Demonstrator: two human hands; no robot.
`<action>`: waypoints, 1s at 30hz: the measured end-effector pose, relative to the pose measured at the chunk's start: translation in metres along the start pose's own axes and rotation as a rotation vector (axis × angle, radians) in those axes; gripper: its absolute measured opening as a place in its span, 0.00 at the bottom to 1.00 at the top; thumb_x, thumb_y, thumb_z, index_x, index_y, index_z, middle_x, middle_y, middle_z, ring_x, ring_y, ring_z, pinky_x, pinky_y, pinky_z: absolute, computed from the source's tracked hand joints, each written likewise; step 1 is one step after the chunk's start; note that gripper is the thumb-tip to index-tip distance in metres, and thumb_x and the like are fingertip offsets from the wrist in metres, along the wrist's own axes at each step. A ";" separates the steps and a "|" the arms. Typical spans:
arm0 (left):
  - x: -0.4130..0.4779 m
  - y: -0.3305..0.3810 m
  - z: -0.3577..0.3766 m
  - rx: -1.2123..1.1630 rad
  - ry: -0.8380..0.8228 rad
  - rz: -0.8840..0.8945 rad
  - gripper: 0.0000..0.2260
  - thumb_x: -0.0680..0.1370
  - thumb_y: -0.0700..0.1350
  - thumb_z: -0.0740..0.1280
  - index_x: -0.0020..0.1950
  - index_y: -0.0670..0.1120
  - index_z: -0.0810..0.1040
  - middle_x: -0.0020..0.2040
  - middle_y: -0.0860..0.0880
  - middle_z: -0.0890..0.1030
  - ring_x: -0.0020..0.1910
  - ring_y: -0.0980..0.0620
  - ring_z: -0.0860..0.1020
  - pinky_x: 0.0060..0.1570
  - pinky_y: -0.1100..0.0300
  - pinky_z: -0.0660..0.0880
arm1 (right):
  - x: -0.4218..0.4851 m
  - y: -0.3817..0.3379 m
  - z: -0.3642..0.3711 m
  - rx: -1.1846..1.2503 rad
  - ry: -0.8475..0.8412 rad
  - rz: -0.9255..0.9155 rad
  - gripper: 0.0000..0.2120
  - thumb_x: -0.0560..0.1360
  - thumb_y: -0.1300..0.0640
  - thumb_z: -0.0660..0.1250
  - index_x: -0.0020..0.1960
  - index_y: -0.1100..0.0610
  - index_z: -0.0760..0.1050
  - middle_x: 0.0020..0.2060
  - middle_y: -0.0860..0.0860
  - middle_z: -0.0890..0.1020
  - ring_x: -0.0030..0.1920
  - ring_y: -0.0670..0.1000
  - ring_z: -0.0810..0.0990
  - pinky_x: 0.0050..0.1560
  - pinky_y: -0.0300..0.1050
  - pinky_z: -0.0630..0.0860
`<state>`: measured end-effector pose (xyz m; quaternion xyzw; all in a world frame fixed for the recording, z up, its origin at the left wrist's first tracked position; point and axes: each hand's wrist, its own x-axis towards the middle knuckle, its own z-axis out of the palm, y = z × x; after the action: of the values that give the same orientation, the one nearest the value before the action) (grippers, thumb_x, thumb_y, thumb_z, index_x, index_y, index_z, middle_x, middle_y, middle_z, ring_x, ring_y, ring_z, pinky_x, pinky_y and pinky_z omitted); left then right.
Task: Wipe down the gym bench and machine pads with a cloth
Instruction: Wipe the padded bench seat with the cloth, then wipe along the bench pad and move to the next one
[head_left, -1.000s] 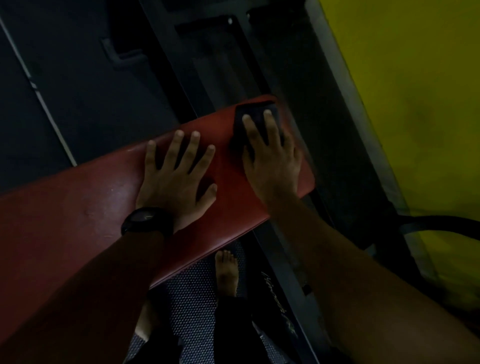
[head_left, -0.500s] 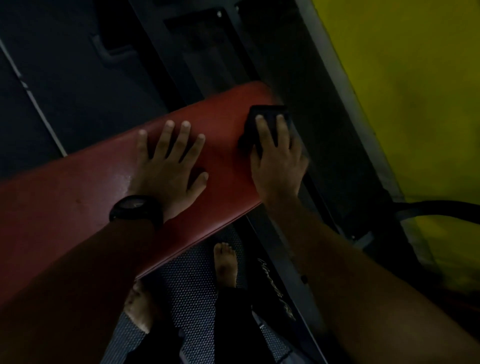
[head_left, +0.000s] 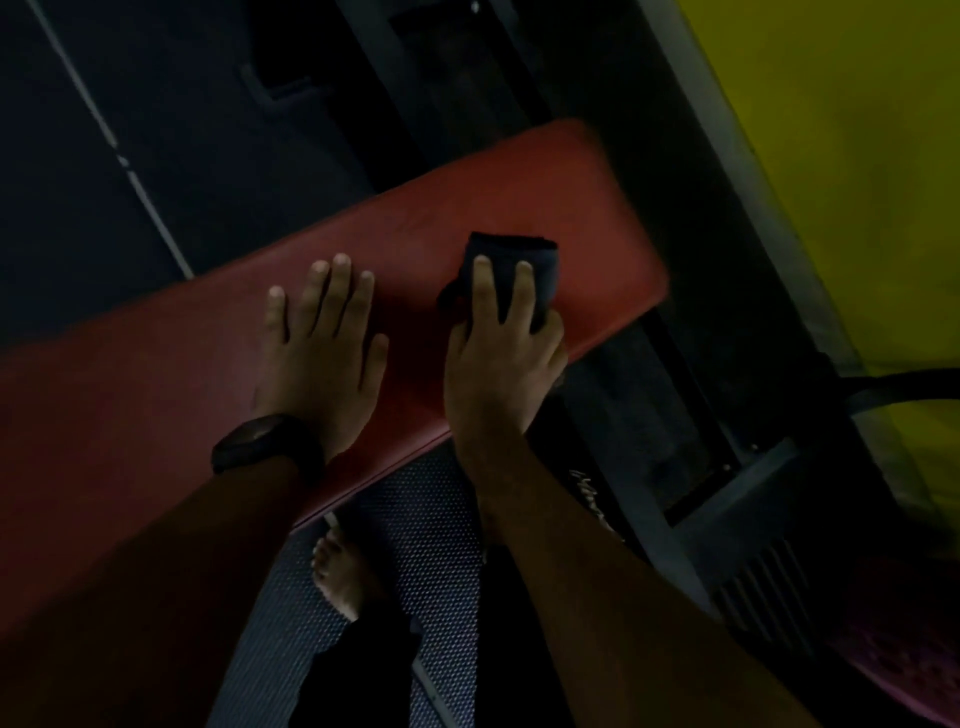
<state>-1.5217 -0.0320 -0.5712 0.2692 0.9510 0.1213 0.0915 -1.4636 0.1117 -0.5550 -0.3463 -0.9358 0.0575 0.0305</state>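
Red vinyl covers the bench (head_left: 156, 405), which runs across my view from the lower left up to its rounded end at the upper right. My left hand (head_left: 322, 358) lies flat on the pad, palm down, with the fingers (head_left: 332, 291) stretched and a little spread; it holds nothing. A dark watch (head_left: 260, 441) sits on that wrist.

My right hand (head_left: 504, 369) is just beside the left one, nearer to the end of the bench. It presses a dark folded cloth (head_left: 540, 260) onto the pad. Two fingers lie straight on top of the cloth, and the thumb seems to curl at its left edge, so the hand is half closed on it, pressing down more than clamping. The cloth rests on the red surface, near the end of the pad but not over its edge.

Below the near edge of the bench I see a textured floor mat (head_left: 431, 519) and one bare foot (head_left: 337, 577) standing on it. A dark metal frame (head_left: 691, 374) passes under the end of the bench. To the right stands a yellow wall (head_left: 857, 156). The light is dim, so small details in the dark parts I cannot tell.
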 end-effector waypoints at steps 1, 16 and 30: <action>-0.008 -0.008 -0.002 -0.001 0.005 -0.035 0.27 0.84 0.52 0.50 0.82 0.42 0.58 0.82 0.42 0.56 0.82 0.44 0.53 0.77 0.38 0.47 | -0.006 -0.009 0.001 0.011 0.002 -0.045 0.31 0.75 0.50 0.70 0.77 0.44 0.67 0.76 0.53 0.69 0.63 0.63 0.74 0.56 0.62 0.76; -0.138 -0.080 -0.098 -1.062 0.323 -0.799 0.22 0.82 0.48 0.65 0.75 0.46 0.69 0.66 0.49 0.79 0.62 0.53 0.79 0.59 0.63 0.76 | -0.130 -0.163 -0.041 0.597 -0.277 -0.758 0.26 0.78 0.54 0.68 0.75 0.53 0.71 0.73 0.57 0.72 0.60 0.61 0.75 0.56 0.58 0.77; -0.184 -0.065 -0.390 -0.837 0.868 -0.819 0.18 0.83 0.45 0.65 0.74 0.47 0.71 0.60 0.55 0.77 0.57 0.58 0.76 0.53 0.75 0.71 | -0.119 -0.288 -0.317 1.012 -0.862 -0.375 0.41 0.71 0.26 0.55 0.73 0.52 0.71 0.65 0.51 0.80 0.63 0.51 0.79 0.65 0.55 0.76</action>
<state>-1.4922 -0.2550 -0.1972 -0.2383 0.8000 0.5268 -0.1603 -1.5284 -0.1553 -0.2056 -0.0681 -0.7666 0.6135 -0.1770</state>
